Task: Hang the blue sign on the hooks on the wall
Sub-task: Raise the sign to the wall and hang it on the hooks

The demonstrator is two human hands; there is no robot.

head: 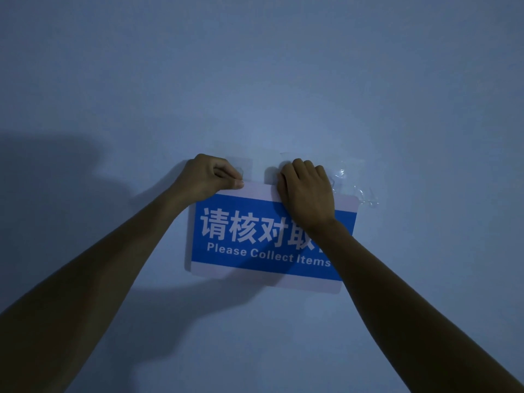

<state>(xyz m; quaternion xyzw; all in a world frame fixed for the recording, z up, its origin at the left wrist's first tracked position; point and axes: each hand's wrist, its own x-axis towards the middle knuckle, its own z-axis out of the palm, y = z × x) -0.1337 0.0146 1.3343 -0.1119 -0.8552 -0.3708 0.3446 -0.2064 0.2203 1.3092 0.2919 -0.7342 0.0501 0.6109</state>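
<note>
Two bare forearms reach up from the bottom corners toward a plain, pale wall [255,66] in dim, bluish light, throwing soft shadows to the left. Against it sits the blue sign [255,245], white-bordered, tilted down to the right, reading "Please Collect Items". At its top-left corner the left hand [208,177] pinches the white edge, just below a clear adhesive hook [239,165]. Curled over the sign's top edge, the right hand [304,188] grips it beside crinkled clear hook pads [351,182] stuck to the wall.
</note>
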